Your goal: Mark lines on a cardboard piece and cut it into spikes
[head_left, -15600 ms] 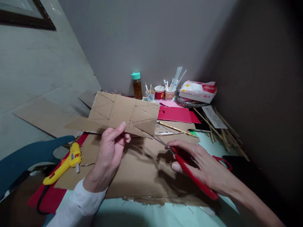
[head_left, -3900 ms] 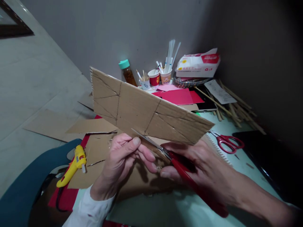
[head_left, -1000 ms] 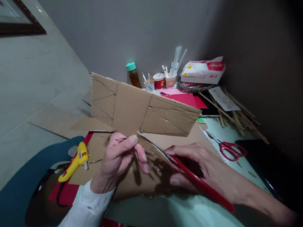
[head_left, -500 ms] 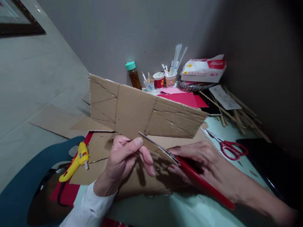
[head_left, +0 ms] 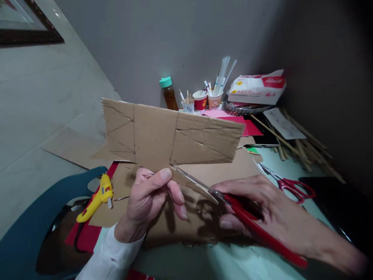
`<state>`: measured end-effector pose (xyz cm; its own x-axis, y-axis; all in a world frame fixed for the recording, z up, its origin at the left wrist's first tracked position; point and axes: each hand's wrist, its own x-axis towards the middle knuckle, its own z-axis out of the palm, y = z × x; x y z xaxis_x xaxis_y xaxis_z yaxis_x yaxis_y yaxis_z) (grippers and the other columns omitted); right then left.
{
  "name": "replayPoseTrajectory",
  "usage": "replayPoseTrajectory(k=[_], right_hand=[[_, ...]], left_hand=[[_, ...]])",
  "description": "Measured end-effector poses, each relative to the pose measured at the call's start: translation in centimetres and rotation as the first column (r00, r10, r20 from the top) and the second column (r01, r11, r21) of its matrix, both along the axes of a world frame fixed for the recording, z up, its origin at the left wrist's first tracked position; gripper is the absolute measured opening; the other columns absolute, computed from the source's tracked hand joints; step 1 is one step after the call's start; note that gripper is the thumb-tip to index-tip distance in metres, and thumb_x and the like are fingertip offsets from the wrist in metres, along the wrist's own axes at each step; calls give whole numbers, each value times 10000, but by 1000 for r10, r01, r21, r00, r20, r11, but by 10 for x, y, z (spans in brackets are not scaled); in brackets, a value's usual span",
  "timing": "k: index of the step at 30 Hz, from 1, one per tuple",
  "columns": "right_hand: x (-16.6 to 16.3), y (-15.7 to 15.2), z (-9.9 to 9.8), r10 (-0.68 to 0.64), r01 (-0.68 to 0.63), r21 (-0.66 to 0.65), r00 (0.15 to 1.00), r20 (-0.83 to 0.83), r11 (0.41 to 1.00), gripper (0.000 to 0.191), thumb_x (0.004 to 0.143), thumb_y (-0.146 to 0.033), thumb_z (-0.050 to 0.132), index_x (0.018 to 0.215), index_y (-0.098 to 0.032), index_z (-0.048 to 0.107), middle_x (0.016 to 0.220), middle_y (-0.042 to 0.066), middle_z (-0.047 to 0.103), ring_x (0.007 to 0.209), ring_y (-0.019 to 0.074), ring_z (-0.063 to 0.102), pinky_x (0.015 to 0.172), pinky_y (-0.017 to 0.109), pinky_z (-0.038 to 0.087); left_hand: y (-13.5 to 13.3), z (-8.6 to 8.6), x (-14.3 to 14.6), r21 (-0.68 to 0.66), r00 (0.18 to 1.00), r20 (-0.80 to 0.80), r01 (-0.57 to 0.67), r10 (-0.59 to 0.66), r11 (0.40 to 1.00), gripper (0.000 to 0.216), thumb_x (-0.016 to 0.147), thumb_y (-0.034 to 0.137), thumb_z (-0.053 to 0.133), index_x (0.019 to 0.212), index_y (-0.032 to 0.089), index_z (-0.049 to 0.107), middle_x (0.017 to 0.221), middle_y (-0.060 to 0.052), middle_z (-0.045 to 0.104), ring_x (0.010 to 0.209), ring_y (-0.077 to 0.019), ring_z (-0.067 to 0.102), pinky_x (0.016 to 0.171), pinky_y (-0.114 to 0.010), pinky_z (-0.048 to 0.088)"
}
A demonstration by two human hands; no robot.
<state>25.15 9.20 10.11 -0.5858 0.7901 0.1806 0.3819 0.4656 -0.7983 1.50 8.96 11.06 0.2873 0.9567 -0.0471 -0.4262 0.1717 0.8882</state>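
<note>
A piece of brown cardboard (head_left: pixel 154 132) with hand-drawn dark lines stands raised in front of me. My left hand (head_left: pixel 153 190) pinches its lower edge between thumb and fingers. In my right hand (head_left: pixel 256 210) are red-handled scissors (head_left: pixel 247 217), their blades pointing up and left along a slit below the panel's right part. The blade tips lie close to my left thumb, by the lower end of a drawn line. A narrow cardboard strip hangs beneath the blades. Under both hands lies a larger cardboard sheet (head_left: pixel 186 229).
A yellow glue gun (head_left: pixel 97 198) lies at left beside a blue chair (head_left: pixel 58 190). Right of my hands are another pair of red scissors (head_left: pixel 291 186) and a black device (head_left: pixel 332 206). Paper cups (head_left: pixel 200 102), a bottle (head_left: pixel 169 93), a tissue pack (head_left: pixel 256 89) and sticks (head_left: pixel 317 155) stand or lie behind.
The scissors and my right hand have shifted right and slightly down. The raised cardboard has moved left and turned a little. My left hand keeps its pinch.
</note>
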Motion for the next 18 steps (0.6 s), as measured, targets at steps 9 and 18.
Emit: replayPoseTrajectory(k=[9, 18], right_hand=[[-2, -1, -1, 6, -6, 10, 1000, 0, 1000, 258, 925, -442, 641, 762, -254, 708, 643, 4, 704, 588, 196, 658, 512, 268, 471], [-7, -2, 8, 41, -41, 4, 997, -70, 999, 508, 1014, -530, 423, 664, -247, 659, 545, 16, 601, 489, 178, 546, 479, 281, 455]], left_hand=[[-1, 3, 5, -57, 999, -26, 40, -42, 998, 425, 825, 413, 735, 561, 83, 774, 461, -104, 681, 397, -189, 660, 432, -233, 529], [-1, 0, 7, -77, 999, -14, 46, -47, 996, 434, 834, 415, 722, 561, 82, 774, 454, -109, 679, 397, -177, 660, 433, -215, 522]])
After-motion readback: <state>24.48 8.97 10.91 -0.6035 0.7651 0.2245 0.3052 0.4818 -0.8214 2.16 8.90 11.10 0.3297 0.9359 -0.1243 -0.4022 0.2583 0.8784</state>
